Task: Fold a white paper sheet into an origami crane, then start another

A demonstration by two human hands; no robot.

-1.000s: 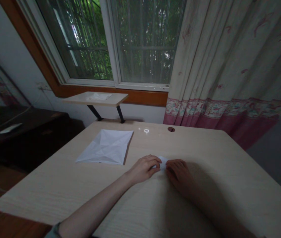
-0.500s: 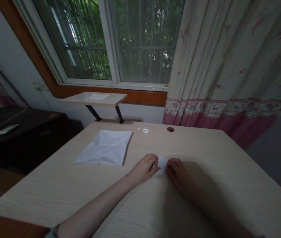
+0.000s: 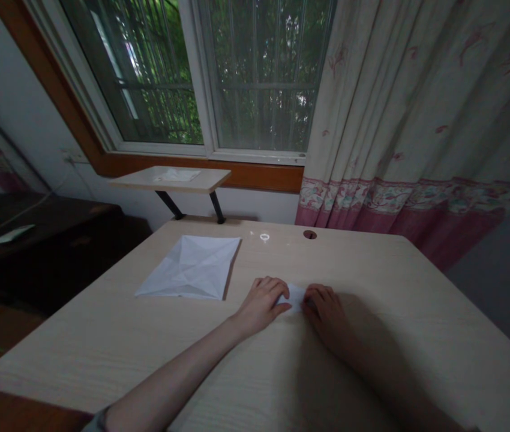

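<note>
A small folded piece of white paper [image 3: 296, 297] lies on the desk between my hands. My left hand [image 3: 267, 302] grips its left side, fingers curled over the far edge and thumb at the near one. On the right side, the fingers of my right hand [image 3: 324, 309] are bent down over the paper and hide that end. Left of my hands rests a larger white sheet [image 3: 196, 267], spread out and marked with crossing creases.
The pale wooden desk [image 3: 219, 366] has a round cable hole [image 3: 309, 234] near its back edge. A raised shelf [image 3: 138, 178] at the back left carries another white paper [image 3: 177, 174]. Behind the desk hang a window and a patterned curtain [image 3: 385, 132]. A dark cabinet [image 3: 79, 222] stands at left.
My left hand's fingers have shifted slightly, with the thumb a little farther from the fingertips. My right hand has moved up and right a touch. The large sheet stays put.
</note>
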